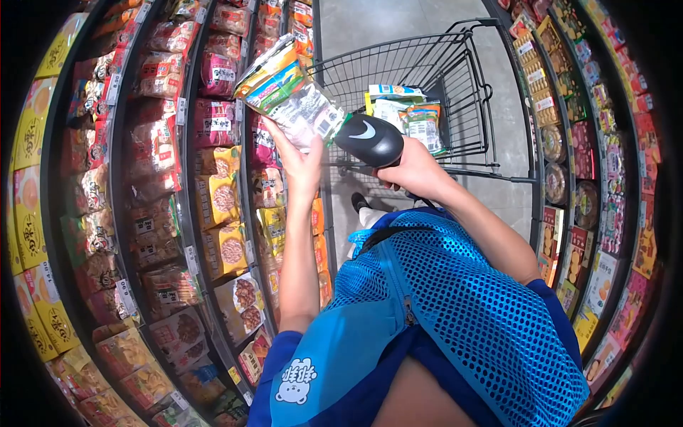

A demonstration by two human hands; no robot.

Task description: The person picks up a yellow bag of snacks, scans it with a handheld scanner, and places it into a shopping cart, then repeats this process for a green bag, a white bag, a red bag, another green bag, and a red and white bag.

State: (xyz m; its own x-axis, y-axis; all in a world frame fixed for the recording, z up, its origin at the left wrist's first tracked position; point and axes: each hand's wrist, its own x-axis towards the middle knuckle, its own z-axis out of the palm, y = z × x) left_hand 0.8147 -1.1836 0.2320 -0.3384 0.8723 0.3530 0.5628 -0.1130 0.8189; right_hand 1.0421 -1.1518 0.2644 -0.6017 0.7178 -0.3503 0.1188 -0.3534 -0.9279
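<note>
My left hand [302, 164] is closed around the lower side of a shiny snack bag [295, 99] with a colourful top and a white printed back. The bag is tilted, and a barcode shows near its right end. In my right hand [420, 167] is a black barcode scanner [370, 139], gripped by its handle, which my fingers partly hide. Its head points left at the barcode, with a green glow where the two meet. Just beyond, a black wire shopping cart [398, 60] holds several packets [423, 124], one orange and green, others white, yellow and blue.
Shelves of bagged snacks [220, 128] with price tags line the left side. More shelves with boxes and round tins [555, 142] run along the right. Grey floor [384, 21] lies between them. A blue mesh vest [462, 285] covers my body, and a dark shoe [358, 202] shows below.
</note>
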